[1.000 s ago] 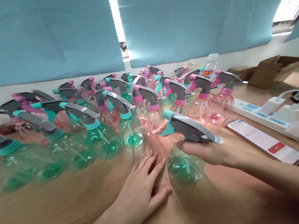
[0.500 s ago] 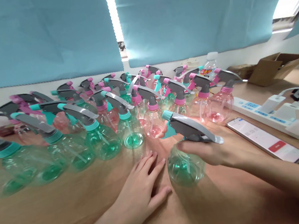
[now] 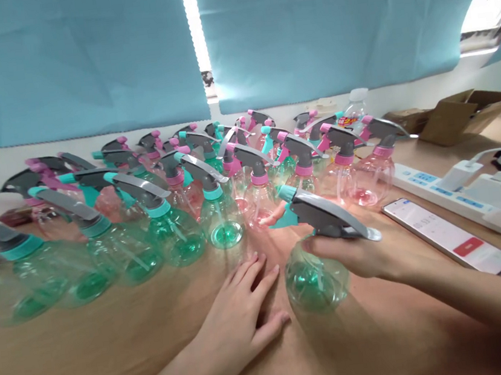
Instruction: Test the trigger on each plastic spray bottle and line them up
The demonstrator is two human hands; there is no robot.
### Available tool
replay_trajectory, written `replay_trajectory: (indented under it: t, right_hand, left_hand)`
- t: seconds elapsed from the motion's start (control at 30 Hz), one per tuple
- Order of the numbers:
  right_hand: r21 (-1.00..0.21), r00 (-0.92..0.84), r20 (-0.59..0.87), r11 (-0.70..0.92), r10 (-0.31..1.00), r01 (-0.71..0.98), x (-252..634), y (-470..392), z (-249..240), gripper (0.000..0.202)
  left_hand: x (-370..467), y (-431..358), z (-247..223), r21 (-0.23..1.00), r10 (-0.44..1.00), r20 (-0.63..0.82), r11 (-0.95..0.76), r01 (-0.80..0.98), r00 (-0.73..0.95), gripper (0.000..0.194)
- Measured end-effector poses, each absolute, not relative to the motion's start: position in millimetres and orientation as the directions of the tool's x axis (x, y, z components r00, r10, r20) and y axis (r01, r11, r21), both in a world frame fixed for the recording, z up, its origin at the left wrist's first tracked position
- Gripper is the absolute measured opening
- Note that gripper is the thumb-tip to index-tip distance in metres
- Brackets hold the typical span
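Note:
My right hand [image 3: 354, 251] is wrapped round the neck of a green spray bottle [image 3: 315, 286], under its grey lever and turquoise nozzle. One finger reaches forward past the turquoise trigger. Flat on the wooden table [image 3: 162, 356], just left of that bottle, lies my left hand [image 3: 236, 317] with its fingers apart and nothing in it. Beyond my left hand stands another green spray bottle [image 3: 223, 224], one of a row that runs off to the left. A pink spray bottle [image 3: 368, 179] stands behind my right hand, at the right end of the group.
Several more green and pink spray bottles crowd the back of the table. A phone [image 3: 448, 236] and a white power strip [image 3: 432, 183] with plugs lie to the right. Behind them stand an open cardboard box [image 3: 452, 117] and a clear capped bottle [image 3: 358, 104]. Blue cloth [image 3: 80, 62] hangs behind.
The whole view has shifted slightly, so everything sits a little further right. My right hand keeps its hold on the spray bottle, and my left hand stays flat on the table.

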State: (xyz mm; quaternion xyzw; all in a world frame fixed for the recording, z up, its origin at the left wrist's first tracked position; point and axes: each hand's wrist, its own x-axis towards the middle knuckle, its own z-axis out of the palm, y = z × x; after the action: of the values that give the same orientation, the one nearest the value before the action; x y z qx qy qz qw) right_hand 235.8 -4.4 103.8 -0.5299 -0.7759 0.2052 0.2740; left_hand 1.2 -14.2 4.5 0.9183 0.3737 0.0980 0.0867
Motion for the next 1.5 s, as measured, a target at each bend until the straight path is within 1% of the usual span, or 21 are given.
replay_trajectory:
  t: [0.03,0.1,0.17,0.23,0.4,0.47,0.53,0.6,0.7,0.8,0.87,0.93,1.03,1.17,1.23,1.33,1.4,1.5]
  right_hand:
    - [-0.619,-0.287,0.175,0.332,0.942,0.712,233,-5,107,0.009]
    - [-0.673,-0.322,0.142,0.330,0.936,0.662,229,-5,110,0.022]
    - [-0.747,-0.374,0.179,0.374,0.910,0.550,226,-3,109,0.035]
    - [-0.800,-0.385,0.221,0.393,0.896,0.454,224,-2,105,0.043]
    - [-0.859,-0.406,0.263,0.404,0.875,0.313,221,3,98,0.051]
    - [-0.872,-0.407,0.299,0.420,0.863,0.250,220,3,97,0.052]
    - [-0.887,-0.388,0.303,0.407,0.870,0.218,220,3,96,0.050]
    - [-0.897,-0.377,0.259,0.366,0.889,0.249,222,3,94,0.048]
    - [-0.870,-0.354,0.183,0.319,0.917,0.376,225,2,95,0.047]
    - [-0.791,-0.320,0.186,0.334,0.929,0.512,228,1,99,0.044]
    - [-0.748,-0.332,0.184,0.351,0.925,0.563,229,1,100,0.043]
    - [-0.738,-0.316,0.177,0.339,0.932,0.584,229,1,100,0.045]
    - [-0.775,-0.292,0.197,0.331,0.936,0.539,228,2,97,0.045]
    - [-0.829,-0.374,0.260,0.404,0.890,0.386,226,4,95,0.046]
    - [-0.829,-0.373,0.249,0.396,0.894,0.395,226,4,98,0.044]
    - [-0.817,-0.377,0.171,0.344,0.911,0.462,226,3,102,0.045]
    - [-0.828,-0.404,0.160,0.345,0.901,0.441,226,4,102,0.046]
    - [-0.847,-0.440,0.212,0.388,0.873,0.362,226,6,100,0.048]
  left_hand:
    - [1,-14,5,0.236,0.704,0.112,-0.704,0.670,0.701,0.059]
    - [2,-14,7,0.240,0.704,0.102,-0.703,0.670,0.703,0.058]
    - [3,-15,8,0.242,0.704,0.101,-0.703,0.669,0.703,0.057]
    - [3,-16,8,0.247,0.704,0.114,-0.703,0.667,0.701,0.056]
    - [1,-16,7,0.255,0.709,0.133,-0.700,0.667,0.693,0.056]
    - [1,-17,8,0.251,0.718,0.127,-0.691,0.678,0.684,0.055]
    - [2,-17,8,0.247,0.726,0.118,-0.682,0.688,0.677,0.056]
    - [2,-18,8,0.246,0.730,0.109,-0.678,0.693,0.675,0.056]
    - [2,-18,9,0.250,0.729,0.106,-0.678,0.691,0.676,0.055]
    - [2,-17,11,0.248,0.728,0.098,-0.678,0.692,0.678,0.056]
    - [3,-16,12,0.245,0.728,0.082,-0.677,0.694,0.681,0.057]
    - [3,-16,13,0.242,0.727,0.062,-0.676,0.696,0.684,0.058]
    - [4,-16,14,0.235,0.728,0.041,-0.672,0.702,0.684,0.059]
    - [4,-17,15,0.241,0.728,0.038,-0.671,0.701,0.684,0.059]
    - [5,-17,15,0.246,0.726,0.037,-0.673,0.698,0.687,0.059]
    - [4,-16,15,0.247,0.724,0.037,-0.674,0.696,0.689,0.060]
    - [4,-15,14,0.243,0.725,0.038,-0.674,0.697,0.688,0.060]
    - [4,-15,14,0.239,0.725,0.035,-0.675,0.698,0.688,0.060]
